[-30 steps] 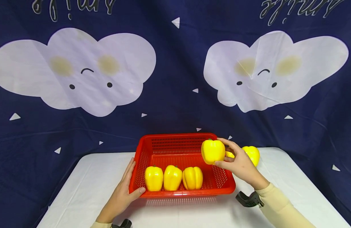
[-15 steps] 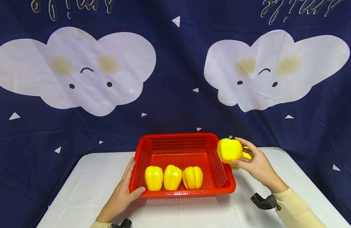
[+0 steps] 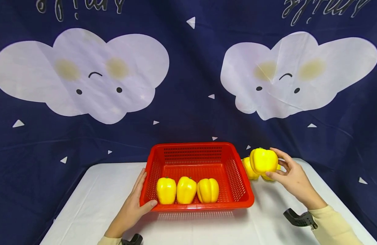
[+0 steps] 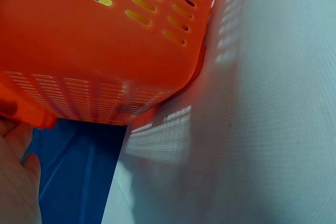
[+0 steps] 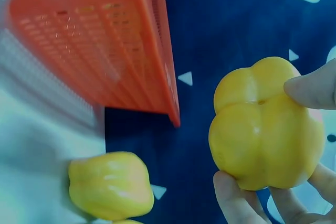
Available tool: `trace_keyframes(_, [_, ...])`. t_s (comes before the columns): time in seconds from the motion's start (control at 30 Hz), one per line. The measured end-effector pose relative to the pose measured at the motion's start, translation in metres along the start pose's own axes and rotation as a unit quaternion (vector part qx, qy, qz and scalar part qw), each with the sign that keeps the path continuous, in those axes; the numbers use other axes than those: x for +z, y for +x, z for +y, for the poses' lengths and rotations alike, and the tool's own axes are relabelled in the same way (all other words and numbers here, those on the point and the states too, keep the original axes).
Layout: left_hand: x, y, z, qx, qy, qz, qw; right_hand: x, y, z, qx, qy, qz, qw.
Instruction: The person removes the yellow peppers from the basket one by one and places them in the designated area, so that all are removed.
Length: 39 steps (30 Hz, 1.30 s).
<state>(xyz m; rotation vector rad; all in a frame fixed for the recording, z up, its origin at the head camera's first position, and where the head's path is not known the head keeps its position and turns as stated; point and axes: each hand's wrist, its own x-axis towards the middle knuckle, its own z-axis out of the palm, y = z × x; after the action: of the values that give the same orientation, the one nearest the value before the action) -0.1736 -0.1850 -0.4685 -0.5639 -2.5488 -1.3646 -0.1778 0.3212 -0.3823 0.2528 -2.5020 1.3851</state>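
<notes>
My right hand (image 3: 293, 178) holds a yellow bell pepper (image 3: 263, 160) above the table, right of the red basket (image 3: 203, 206). In the right wrist view the thumb is on one side of this bell pepper (image 5: 265, 129) and fingertips on the other. My left hand (image 3: 131, 206) grips the basket's front left corner, thumb over the rim and fingers along the outer left wall. Inside, along the front wall, stand three yellow bell peppers: a left one (image 3: 166, 191), a middle one (image 3: 186, 190) and a right one (image 3: 208, 191).
Right of the basket on the white table (image 3: 206, 231) stands another yellow bell pepper (image 3: 249, 169), and a further one (image 3: 269, 177) is partly hidden behind the held pepper. A dark blue cloth (image 3: 191, 85) with clouds hangs behind the table.
My right hand has moved right with the bell pepper, from above the basket's right side to beyond it, over the peppers on the table. The left hand stays at the basket's corner.
</notes>
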Motion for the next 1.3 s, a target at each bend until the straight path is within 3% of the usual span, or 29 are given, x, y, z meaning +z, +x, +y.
trace_keyframes(0.43, [0.000,0.001,0.003,-0.017,-0.012,-0.005,0.9998,-0.021,-0.003,0.025,-0.020,0.006,0.025,0.9995])
trace_keyframes(0.8, [0.000,0.001,0.004,-0.026,-0.011,-0.004,0.9996,-0.034,-0.003,0.041,0.000,-0.045,0.056,0.9974])
trace_keyframes(1.3, [0.000,0.000,0.001,-0.020,0.000,-0.001,0.9998,-0.055,0.000,0.063,0.052,-0.113,0.055,0.9907])
